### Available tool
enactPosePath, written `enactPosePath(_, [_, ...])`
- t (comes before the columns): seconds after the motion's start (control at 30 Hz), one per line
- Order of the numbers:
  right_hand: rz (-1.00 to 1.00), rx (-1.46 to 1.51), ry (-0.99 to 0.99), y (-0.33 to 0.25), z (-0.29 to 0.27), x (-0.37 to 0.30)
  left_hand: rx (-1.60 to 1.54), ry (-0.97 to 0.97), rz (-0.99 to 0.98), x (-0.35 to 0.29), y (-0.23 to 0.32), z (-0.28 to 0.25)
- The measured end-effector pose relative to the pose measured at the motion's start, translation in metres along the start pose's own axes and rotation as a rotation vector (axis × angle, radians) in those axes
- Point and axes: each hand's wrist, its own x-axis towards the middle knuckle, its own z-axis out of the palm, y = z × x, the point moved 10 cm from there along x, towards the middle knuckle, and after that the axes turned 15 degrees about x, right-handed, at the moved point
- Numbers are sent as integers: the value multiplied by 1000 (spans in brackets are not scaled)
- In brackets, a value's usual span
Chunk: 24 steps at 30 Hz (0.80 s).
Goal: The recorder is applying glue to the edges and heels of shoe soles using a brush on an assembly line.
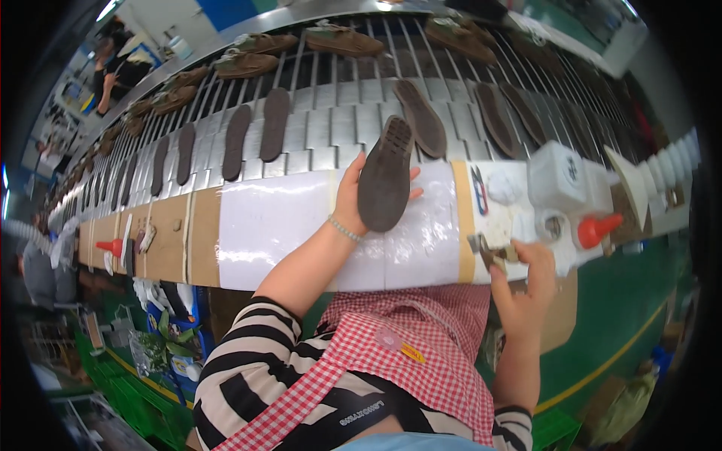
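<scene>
My left hand (349, 197) holds a dark brown shoe sole (385, 184) above the white sheet on the bench, thumb on its left edge and fingertips showing at its right. The treaded heel end points away from me. At the right end of the bench, my right hand (526, 282) pinches a small tool (485, 248) with a flat metal head and a tan part; its exact kind is unclear. Red-and-blue thread snips (479, 191) lie just beyond that hand. Another sole (421, 120) rests on the conveyor past the held one.
A slatted metal conveyor (316, 154) runs across the far side, carrying several soles and brown shoes (344, 40). White plastic containers (556, 177) and a bottle with a red nozzle (598, 230) stand at the right. Another red nozzle (111, 246) lies at the bench's left end.
</scene>
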Motion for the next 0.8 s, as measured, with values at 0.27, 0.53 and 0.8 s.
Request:
enactPosePath(0.27, [5, 98, -37, -17, -1, -2, 419, 422, 475, 67, 189, -202])
enactPosePath(0.53, [81, -30, 6, 12, -25, -22, 2672, 1274, 161, -16, 299, -159])
enactPosePath(0.8, [66, -27, 97, 15, -48, -22, 2123, 1038, 198, -50, 383, -208])
